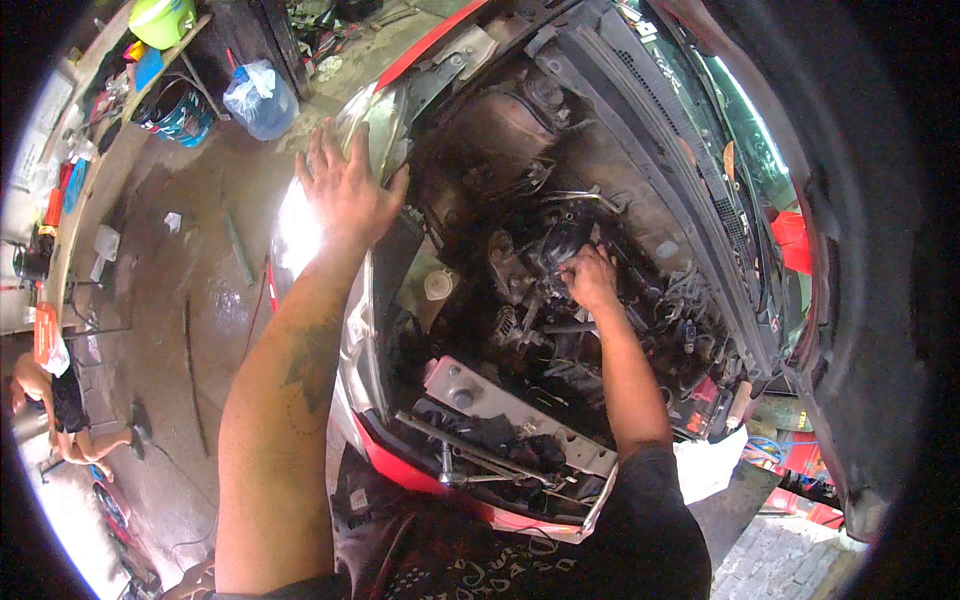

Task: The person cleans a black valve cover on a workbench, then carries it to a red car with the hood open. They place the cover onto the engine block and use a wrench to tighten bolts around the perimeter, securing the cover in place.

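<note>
My left hand [348, 190] lies with spread fingers on the car's front left edge, over the headlight [297, 235]. Deep inside the engine bay, my right hand [592, 277] has its fingers bent in beside a dark engine part [562, 240]. What those fingers grip, if anything, is hidden in shadow. Just beyond it a shiny metal bar [585, 197], perhaps a wrench, lies across the bay. Closer to my body, a ratchet-like tool [447, 465] and long metal rods [480, 447] rest by the pinkish-grey front crossmember [520, 412].
The raised hood [870, 250] hangs along the right. A battery-like box [705, 405] sits at the bay's right corner. On the left, a cluttered workbench [100, 150], a bucket [180, 112] and a bagged bottle [260, 100] stand. A person [70, 405] is at the far left.
</note>
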`<state>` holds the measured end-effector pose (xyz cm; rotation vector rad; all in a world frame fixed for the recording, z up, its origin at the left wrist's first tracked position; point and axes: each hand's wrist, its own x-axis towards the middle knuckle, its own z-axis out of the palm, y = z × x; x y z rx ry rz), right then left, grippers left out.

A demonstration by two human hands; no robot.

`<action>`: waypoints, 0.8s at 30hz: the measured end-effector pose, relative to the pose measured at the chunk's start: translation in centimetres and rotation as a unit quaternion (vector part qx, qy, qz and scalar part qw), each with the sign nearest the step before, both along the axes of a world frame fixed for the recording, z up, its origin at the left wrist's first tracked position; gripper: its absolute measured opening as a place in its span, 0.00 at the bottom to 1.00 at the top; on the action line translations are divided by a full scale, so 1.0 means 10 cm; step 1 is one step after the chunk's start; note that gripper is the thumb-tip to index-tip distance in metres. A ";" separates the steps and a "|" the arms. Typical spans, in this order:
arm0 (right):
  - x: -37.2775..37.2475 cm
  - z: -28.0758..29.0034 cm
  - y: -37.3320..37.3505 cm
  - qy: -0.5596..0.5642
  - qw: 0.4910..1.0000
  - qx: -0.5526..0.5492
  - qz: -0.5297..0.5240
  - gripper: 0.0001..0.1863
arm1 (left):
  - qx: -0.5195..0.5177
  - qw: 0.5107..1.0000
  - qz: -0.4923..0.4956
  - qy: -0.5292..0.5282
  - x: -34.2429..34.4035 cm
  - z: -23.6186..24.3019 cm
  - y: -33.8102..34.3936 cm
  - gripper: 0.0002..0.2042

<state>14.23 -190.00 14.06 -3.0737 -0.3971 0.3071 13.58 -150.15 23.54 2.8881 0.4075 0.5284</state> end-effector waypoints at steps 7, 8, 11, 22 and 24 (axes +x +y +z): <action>0.05 0.01 0.00 0.041 0.998 -0.045 -0.022 0.09 | 0.013 1.000 0.008 0.004 0.01 -0.01 -0.01 0.38; 0.06 -0.02 -0.02 0.051 0.998 -0.042 -0.020 0.10 | 0.011 1.000 0.008 0.004 0.01 -0.01 -0.01 0.38; 0.11 -0.11 -0.07 0.072 0.997 -0.037 -0.009 0.10 | 0.022 1.000 0.007 0.002 0.00 -0.01 -0.01 0.38; 0.14 -0.27 -0.12 0.082 0.995 0.015 -0.051 0.10 | 0.023 1.000 0.006 0.007 0.01 -0.02 0.00 0.39; 0.13 -0.23 -0.13 0.087 0.994 0.047 -0.035 0.09 | 0.012 1.000 0.008 0.012 0.01 -0.02 0.00 0.38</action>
